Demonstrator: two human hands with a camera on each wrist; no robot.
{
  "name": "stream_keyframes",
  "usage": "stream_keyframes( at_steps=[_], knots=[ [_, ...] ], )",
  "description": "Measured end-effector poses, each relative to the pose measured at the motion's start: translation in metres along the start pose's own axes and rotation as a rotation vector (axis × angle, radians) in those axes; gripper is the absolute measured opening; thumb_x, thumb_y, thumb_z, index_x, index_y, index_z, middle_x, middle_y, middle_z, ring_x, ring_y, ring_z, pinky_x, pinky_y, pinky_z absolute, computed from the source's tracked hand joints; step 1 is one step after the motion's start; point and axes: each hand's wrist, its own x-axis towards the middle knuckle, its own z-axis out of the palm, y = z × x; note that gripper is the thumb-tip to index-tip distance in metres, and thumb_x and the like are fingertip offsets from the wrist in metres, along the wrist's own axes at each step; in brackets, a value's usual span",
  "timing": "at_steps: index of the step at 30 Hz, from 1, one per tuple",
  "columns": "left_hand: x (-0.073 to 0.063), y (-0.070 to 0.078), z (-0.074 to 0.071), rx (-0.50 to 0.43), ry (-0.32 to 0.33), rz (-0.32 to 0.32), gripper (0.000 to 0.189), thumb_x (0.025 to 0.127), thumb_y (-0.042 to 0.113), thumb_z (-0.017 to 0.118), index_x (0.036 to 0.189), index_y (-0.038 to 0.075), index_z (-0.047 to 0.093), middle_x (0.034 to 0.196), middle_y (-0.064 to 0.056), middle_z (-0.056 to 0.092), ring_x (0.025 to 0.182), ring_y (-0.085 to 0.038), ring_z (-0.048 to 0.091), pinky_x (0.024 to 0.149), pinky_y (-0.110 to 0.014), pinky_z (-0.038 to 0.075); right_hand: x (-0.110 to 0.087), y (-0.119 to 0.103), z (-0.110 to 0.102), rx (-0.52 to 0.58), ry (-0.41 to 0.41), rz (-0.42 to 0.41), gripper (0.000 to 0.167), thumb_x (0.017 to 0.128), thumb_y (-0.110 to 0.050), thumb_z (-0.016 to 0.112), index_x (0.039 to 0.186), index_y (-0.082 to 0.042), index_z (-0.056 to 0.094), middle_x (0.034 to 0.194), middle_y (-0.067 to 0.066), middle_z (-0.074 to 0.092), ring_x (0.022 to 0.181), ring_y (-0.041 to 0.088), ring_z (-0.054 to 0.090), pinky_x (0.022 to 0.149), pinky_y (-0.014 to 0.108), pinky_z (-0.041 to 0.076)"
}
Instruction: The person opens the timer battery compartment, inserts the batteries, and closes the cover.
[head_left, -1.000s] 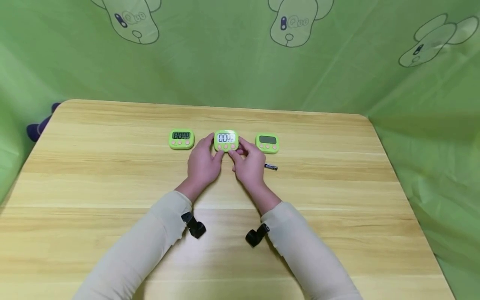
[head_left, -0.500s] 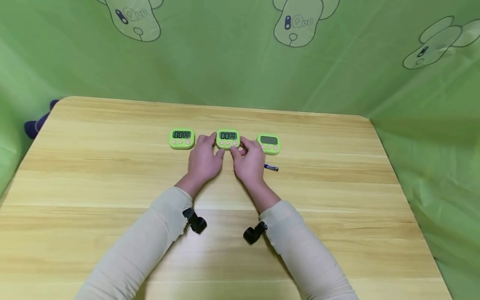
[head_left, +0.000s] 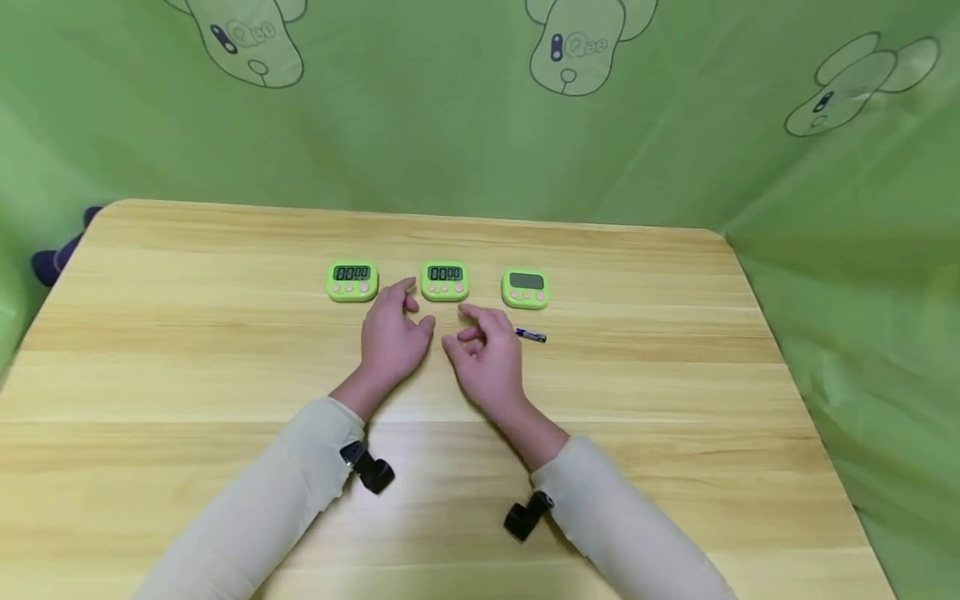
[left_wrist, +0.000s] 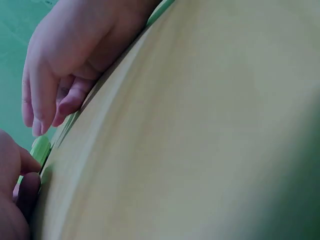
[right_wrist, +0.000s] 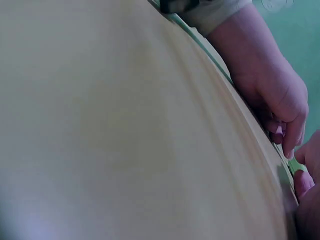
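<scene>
Three green digital timers with pink buttons lie in a row on the table. The left timer (head_left: 352, 282) and the middle timer (head_left: 445, 282) show zeros; the right timer (head_left: 525, 288) has a blank screen. My left hand (head_left: 393, 333) is between the left and middle timers, fingers loosely bent and holding nothing. Just below the middle timer, my right hand (head_left: 487, 358) hovers with relaxed fingers, apart from it. A small dark battery (head_left: 531, 335) lies right of that hand, under the right timer. Both wrist views show the hands close together, with a green timer (left_wrist: 41, 146) partly hidden.
The wooden table (head_left: 637, 400) has rounded far corners. Green fabric (head_left: 420, 125) with printed cartoon heads hangs behind and beside it. A dark purple object (head_left: 56, 260) shows past the left edge. Black wrist cameras (head_left: 527, 517) are strapped over the sleeves.
Earlier both hands held the middle timer at its sides, and its screen was lit one second ago. Its backlight is off now. Both hands have let go and drawn back toward me.
</scene>
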Motion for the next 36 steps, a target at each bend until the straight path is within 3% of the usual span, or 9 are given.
stream_keyframes(
  at_steps=[4, 8, 11, 15, 21, 26, 31, 36],
  knots=[
    [-0.015, 0.002, 0.003, -0.061, 0.006, 0.027, 0.056, 0.084, 0.007, 0.076, 0.135, -0.002, 0.056, 0.096, -0.004, 0.06, 0.072, -0.015, 0.058, 0.066, -0.033, 0.05, -0.022, -0.001, -0.017, 0.055, -0.079, -0.067, 0.037, 0.082, -0.001, 0.081, 0.116, 0.004, 0.068, 0.097, 0.015, 0.063, 0.073, 0.018, 0.063, 0.063, 0.025, 0.059],
    [-0.031, 0.01, 0.008, -0.131, 0.022, 0.051, 0.048, 0.083, 0.004, 0.076, 0.128, -0.002, 0.061, 0.094, -0.004, 0.062, 0.071, -0.015, 0.058, 0.065, -0.031, 0.052, -0.039, 0.0, -0.037, 0.14, -0.134, -0.06, 0.033, 0.081, 0.005, 0.08, 0.112, 0.005, 0.069, 0.097, 0.016, 0.066, 0.068, 0.019, 0.063, 0.056, 0.023, 0.057],
    [-0.041, 0.016, 0.015, -0.195, 0.01, 0.081, 0.045, 0.083, 0.0, 0.076, 0.125, -0.004, 0.062, 0.095, -0.006, 0.064, 0.071, -0.014, 0.059, 0.063, -0.028, 0.055, -0.046, -0.001, -0.052, 0.174, -0.121, -0.044, 0.032, 0.079, 0.012, 0.078, 0.109, 0.009, 0.068, 0.096, 0.02, 0.068, 0.065, 0.019, 0.062, 0.053, 0.021, 0.055],
    [-0.046, 0.025, 0.029, -0.251, -0.025, 0.118, 0.045, 0.082, -0.002, 0.077, 0.124, -0.005, 0.062, 0.102, -0.01, 0.064, 0.069, -0.012, 0.059, 0.062, -0.025, 0.056, -0.046, -0.009, -0.072, 0.172, -0.045, -0.047, 0.027, 0.078, 0.019, 0.074, 0.104, 0.016, 0.066, 0.09, 0.025, 0.067, 0.063, 0.019, 0.061, 0.051, 0.017, 0.053],
    [-0.043, 0.041, 0.049, -0.21, -0.084, 0.114, 0.044, 0.086, 0.008, 0.077, 0.126, -0.003, 0.062, 0.116, -0.009, 0.062, 0.067, -0.008, 0.058, 0.061, -0.022, 0.054, -0.035, -0.001, -0.098, 0.13, 0.123, -0.087, 0.015, 0.08, 0.018, 0.072, 0.095, 0.017, 0.068, 0.082, 0.025, 0.067, 0.06, 0.02, 0.057, 0.049, 0.012, 0.046],
    [-0.033, 0.05, 0.061, -0.13, -0.065, 0.129, 0.044, 0.09, 0.017, 0.075, 0.129, 0.001, 0.062, 0.124, -0.006, 0.059, 0.067, -0.004, 0.058, 0.064, -0.022, 0.053, -0.012, 0.031, -0.105, 0.072, 0.243, -0.075, 0.012, 0.083, 0.009, 0.075, 0.095, 0.01, 0.073, 0.084, 0.022, 0.069, 0.06, 0.016, 0.054, 0.05, 0.014, 0.044],
    [-0.022, 0.054, 0.071, -0.097, -0.051, 0.149, 0.045, 0.093, 0.021, 0.072, 0.131, 0.0, 0.06, 0.129, -0.007, 0.058, 0.069, -0.005, 0.059, 0.071, -0.024, 0.054, 0.013, 0.048, -0.103, 0.017, 0.27, 0.018, 0.017, 0.085, -0.006, 0.081, 0.1, 0.0, 0.077, 0.091, 0.012, 0.072, 0.063, 0.014, 0.053, 0.054, 0.016, 0.044],
    [-0.008, 0.057, 0.078, -0.047, -0.054, 0.161, 0.049, 0.095, 0.022, 0.068, 0.136, -0.003, 0.056, 0.135, -0.012, 0.055, 0.086, -0.015, 0.064, 0.094, -0.03, 0.052, 0.029, 0.048, -0.099, -0.082, 0.249, 0.12, 0.028, 0.085, -0.019, 0.082, 0.108, -0.003, 0.076, 0.097, 0.008, 0.073, 0.061, 0.013, 0.051, 0.053, 0.018, 0.043]
  ],
)
